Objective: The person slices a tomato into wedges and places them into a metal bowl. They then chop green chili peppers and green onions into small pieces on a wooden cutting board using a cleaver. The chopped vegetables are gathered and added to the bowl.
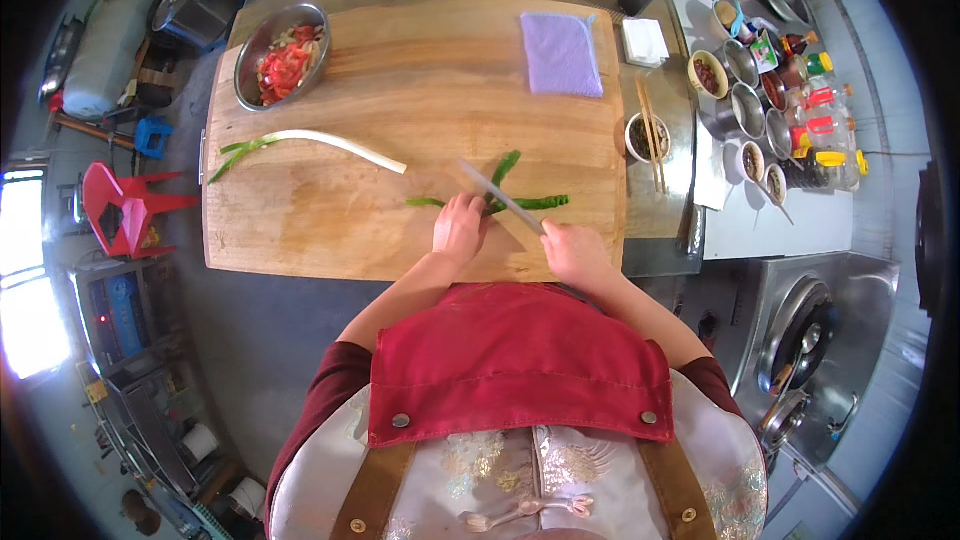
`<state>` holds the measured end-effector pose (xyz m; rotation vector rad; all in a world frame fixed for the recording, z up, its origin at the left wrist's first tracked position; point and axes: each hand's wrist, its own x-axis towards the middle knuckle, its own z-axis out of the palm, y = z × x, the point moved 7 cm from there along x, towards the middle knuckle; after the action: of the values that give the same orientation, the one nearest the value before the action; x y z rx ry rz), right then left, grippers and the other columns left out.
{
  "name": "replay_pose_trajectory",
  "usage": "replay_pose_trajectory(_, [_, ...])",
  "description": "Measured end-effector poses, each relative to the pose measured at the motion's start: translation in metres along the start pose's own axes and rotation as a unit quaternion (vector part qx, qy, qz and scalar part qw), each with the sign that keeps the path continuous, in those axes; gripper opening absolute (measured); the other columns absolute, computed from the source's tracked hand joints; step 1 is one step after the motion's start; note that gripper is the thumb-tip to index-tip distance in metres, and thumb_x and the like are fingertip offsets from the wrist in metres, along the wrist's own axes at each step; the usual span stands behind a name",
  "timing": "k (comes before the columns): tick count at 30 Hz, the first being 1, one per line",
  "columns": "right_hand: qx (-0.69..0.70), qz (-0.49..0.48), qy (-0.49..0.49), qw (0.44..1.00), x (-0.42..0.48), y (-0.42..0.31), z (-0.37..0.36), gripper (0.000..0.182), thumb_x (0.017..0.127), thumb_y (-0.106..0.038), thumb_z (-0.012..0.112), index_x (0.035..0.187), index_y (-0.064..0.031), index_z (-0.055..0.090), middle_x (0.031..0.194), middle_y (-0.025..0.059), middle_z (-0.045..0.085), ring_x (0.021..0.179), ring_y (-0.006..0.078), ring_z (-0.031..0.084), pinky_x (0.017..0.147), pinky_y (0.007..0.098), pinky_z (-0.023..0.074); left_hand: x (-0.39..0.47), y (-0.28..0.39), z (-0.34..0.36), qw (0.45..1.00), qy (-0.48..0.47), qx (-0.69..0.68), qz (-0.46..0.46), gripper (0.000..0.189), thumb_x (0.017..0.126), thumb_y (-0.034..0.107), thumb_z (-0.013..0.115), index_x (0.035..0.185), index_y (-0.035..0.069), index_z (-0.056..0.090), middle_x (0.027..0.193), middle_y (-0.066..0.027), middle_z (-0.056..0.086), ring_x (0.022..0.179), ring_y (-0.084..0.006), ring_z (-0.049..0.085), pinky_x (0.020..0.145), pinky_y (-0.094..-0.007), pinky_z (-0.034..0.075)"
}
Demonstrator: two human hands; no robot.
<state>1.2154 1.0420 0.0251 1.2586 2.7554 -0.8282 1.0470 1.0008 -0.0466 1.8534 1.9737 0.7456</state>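
My left hand (459,229) presses long green peppers (544,202) against the wooden cutting board (360,240), its fingers bent over them. One pepper piece points away from me, another lies to the right, and a thin green end shows left of my fingers. My right hand (576,247) is closed around the handle of a kitchen knife (501,193). The blade slants up and left across the peppers, close to my left fingertips. Whether its edge touches them cannot be made out. Left of my hands lies a scallion (322,139) with a white stalk and green leaves.
A metal bowl (321,64) with cut tomato stands at the board's upper left, a folded purple cloth (562,52) at its upper right. Chopsticks (651,135) rest across a small bowl (634,146). Seasoning bowls and bottles (814,169) crowd the right counter.
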Motion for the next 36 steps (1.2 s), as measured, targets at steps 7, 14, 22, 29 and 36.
replay_pose_trajectory(7, [-0.041,-0.002,-0.055,0.998,0.020,-0.008,0.032,0.014,0.083,-0.013,0.052,0.093,-0.0030,0.050,0.067,0.0176,0.062,0.062,0.0366,0.062,0.053,0.0495,0.0458,0.002,-0.010,0.007,1.000,-0.005,-0.016,0.008,0.024,0.070,0.006,0.063,0.094,0.003,0.057,0.096,-0.0130,0.057,0.092,-0.0333,0.055,0.076,-0.0432,0.048])
replay_pose_trajectory(14, [-0.031,0.024,-0.050,0.998,0.028,-0.003,0.044,0.016,0.084,-0.014,0.052,0.095,-0.0030,0.050,0.068,0.0176,0.061,0.063,0.0361,0.061,0.052,0.0485,0.0453,-0.004,-0.032,-0.006,0.998,-0.035,0.043,-0.014,0.029,0.070,0.010,0.064,0.097,0.005,0.056,0.102,-0.0140,0.055,0.098,-0.0335,0.053,0.083,-0.0441,0.045])
replay_pose_trajectory(22, [0.047,0.057,0.133,0.988,-0.011,0.006,0.011,0.016,0.086,-0.021,0.053,0.084,-0.0060,0.050,0.063,0.0185,0.059,0.058,0.0397,0.058,0.052,0.0505,0.0443,0.040,-0.053,-0.032,0.994,-0.030,0.106,0.008,0.030,0.069,0.013,0.068,0.095,0.003,0.056,0.105,-0.0156,0.055,0.099,-0.0349,0.052,0.083,-0.0446,0.044])
replay_pose_trajectory(29, [0.019,0.165,0.228,0.959,-0.063,0.040,-0.028,0.018,0.088,-0.022,0.056,0.084,-0.0049,0.051,0.062,0.0197,0.059,0.059,0.0411,0.059,0.053,0.0512,0.0446,0.049,-0.001,-0.033,0.994,0.059,0.016,0.088,0.024,0.072,0.014,0.068,0.091,0.007,0.057,0.106,-0.0129,0.056,0.096,-0.0324,0.054,0.080,-0.0448,0.044])
replay_pose_trajectory(36, [-0.034,0.238,0.169,0.956,-0.049,0.055,0.003,0.014,0.084,-0.019,0.056,0.085,-0.0054,0.052,0.065,0.0220,0.060,0.063,0.0428,0.060,0.059,0.0539,0.0455,0.073,0.024,0.033,0.993,-0.106,-0.050,0.008,0.036,0.078,0.022,0.066,0.108,0.007,0.054,0.112,-0.0134,0.054,0.108,-0.0312,0.049,0.093,-0.0423,0.040])
